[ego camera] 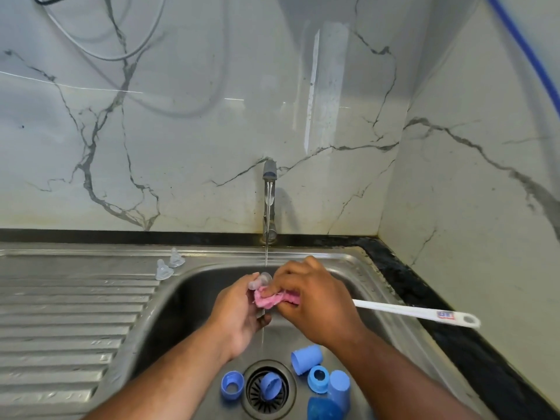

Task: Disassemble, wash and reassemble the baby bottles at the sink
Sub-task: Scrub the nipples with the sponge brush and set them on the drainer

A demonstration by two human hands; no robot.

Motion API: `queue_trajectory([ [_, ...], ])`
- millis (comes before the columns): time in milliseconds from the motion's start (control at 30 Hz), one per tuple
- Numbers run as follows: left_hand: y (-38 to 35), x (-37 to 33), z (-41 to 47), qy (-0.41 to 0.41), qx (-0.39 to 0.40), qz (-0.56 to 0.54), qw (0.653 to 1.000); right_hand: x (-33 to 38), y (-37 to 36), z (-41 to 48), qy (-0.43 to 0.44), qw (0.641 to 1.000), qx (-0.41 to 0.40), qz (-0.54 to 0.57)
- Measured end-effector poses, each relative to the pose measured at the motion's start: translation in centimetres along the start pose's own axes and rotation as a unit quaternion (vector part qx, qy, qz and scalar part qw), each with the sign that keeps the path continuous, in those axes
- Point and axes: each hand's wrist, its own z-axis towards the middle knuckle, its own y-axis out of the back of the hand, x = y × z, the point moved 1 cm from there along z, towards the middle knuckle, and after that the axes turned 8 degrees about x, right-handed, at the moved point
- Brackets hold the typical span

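Everything is placed relative to the tap (269, 177).

Down-left of the tap, two loose clear nipples (165, 269) lie on the ribbed drainboard (75, 313), just beside each other and well apart from both hands.

Straight below the tap, the left hand (239, 310) has its fingers curled, pinching a third clear nipple (260, 280) in or at the edge of the thin water stream (266, 250). The nipple's long axis looks roughly sideways, but which end is the tip cannot be told.

The key relation: the pink sponge (272, 298) touches the nipple from its right and underside. The right hand (315, 298), just right of the tap line, grips the sponge with bunched fingers. The right hand is therefore the working hand and the left is the holder. The step in hand is likely scrubbing the nipple. The next move probably needs the left hand to turn the nipple against the sponge.

Far below the tap, on the sink (188, 286) floor around the drain (269, 389), lie blue rings (231, 389) and blue caps (306, 357), not yet reassembled. No bottle bodies are clearly seen.

Down-right of the tap, a white-handled brush (415, 313) lies across the sink rim, and its head is hidden behind the right hand.
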Motion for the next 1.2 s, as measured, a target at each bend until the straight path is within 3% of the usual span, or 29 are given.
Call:
queue_trajectory([
  [133, -0.1, 0.1, -0.2, -0.010, -0.014, 0.011, 1.000, -0.5, 0.3, -0.2, -0.015, 0.998, -0.006, -0.053],
  [267, 0.0, -0.2, -0.3, -0.016, -0.010, -0.025, 1.000, -1.5, 1.0, -0.2, -0.088, 0.993, -0.076, -0.024],
  [467, -1.2, -0.2, -0.7, -0.014, -0.008, -0.066, 0.998, -1.3, 1.4, -0.3, -0.109, 0.984, -0.141, -0.017],
  [667, -1.4, -0.5, -0.9, -0.028, -0.028, -0.107, 0.994, -0.6, 0.9, -0.1, -0.038, 0.998, -0.032, 0.036],
  [833, -1.7, -0.3, -0.9, -0.029, -0.020, -0.102, 0.994, -1.6, 1.8, -0.3, -0.143, 0.982, -0.120, 0.019],
  [967, -1.5, -0.4, -0.9, -0.048, -0.030, -0.105, 0.993, 0.2, 1.0, -0.3, -0.061, 0.997, -0.041, 0.016],
  [1100, -1.7, -0.2, -0.7, -0.049, -0.025, -0.112, 0.992, -2.2, 1.8, -0.4, -0.175, 0.978, -0.115, 0.013],
  [1200, -1.6, -0.2, -0.7, -0.060, -0.024, -0.114, 0.991, -0.6, 1.2, -0.3, -0.106, 0.992, -0.073, 0.004],
])
